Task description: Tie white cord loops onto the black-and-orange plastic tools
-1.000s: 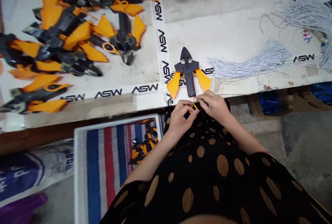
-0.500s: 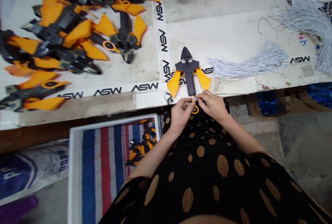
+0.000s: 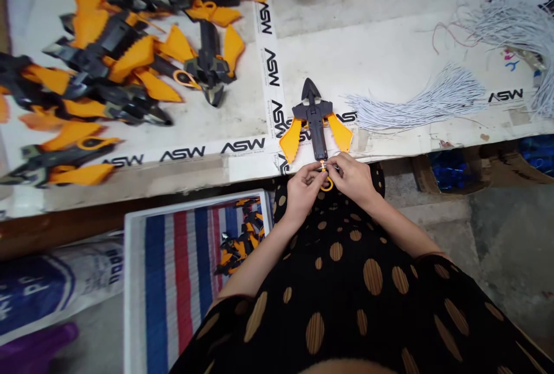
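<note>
A black plastic toy plane with orange wings (image 3: 317, 126) lies on the table edge, its pointed nose away from me. From its tail an orange pull ring (image 3: 328, 184) hangs over the edge. My left hand (image 3: 304, 188) is closed in a pinch at the ring's stem. Opposite it, my right hand (image 3: 352, 176) pinches a thin white wire tie at the same stem; fingertips hide most of the tie. Right of the toy lies a bundle of white wire ties (image 3: 424, 105).
Similar toy planes (image 3: 125, 56) are heaped on the left of the table (image 3: 372, 45). A larger bundle of white strands (image 3: 511, 33) lies far right. Below left stands a white-rimmed bin (image 3: 130, 281) with striped lining and more toys. Cardboard boxes (image 3: 489, 169) with blue items are under the table.
The view has shifted slightly, so the left-hand things sit a little further right. Both hands stay at the toy's tail, the right fingertips slightly closer to the stem.
</note>
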Available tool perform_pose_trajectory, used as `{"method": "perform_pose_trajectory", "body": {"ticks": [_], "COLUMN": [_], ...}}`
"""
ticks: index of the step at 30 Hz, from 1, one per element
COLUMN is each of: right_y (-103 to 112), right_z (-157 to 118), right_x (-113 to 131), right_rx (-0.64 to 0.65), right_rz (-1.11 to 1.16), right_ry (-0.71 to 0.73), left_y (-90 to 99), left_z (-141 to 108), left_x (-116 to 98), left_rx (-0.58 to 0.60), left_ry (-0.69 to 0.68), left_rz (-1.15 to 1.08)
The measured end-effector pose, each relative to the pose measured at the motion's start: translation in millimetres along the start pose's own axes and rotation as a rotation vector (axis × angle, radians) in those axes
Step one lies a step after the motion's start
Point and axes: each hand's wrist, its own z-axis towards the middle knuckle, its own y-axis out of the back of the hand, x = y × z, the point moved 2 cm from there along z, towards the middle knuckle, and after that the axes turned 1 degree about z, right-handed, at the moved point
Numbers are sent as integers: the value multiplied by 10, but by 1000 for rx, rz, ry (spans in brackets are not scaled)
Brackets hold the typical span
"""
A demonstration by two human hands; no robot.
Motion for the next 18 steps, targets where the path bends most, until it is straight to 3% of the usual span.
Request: {"method": "perform_pose_trajectory", "body": {"ticks": [9, 13, 18], "right_y": [41, 41, 35], "right_z": [2, 31, 67], "right_x": [-23, -53, -15], "right_rx": [38, 23, 70], "right_rz": [97, 79, 28], "right_ry": [3, 66, 154], "left_y": [50, 110, 144], "left_z": [52, 149, 236], "left_x": [-16, -36, -42], "left_rx": [95, 190, 215], "left_ry": [43, 99, 76], "left_rz": [-2, -2, 123]}}
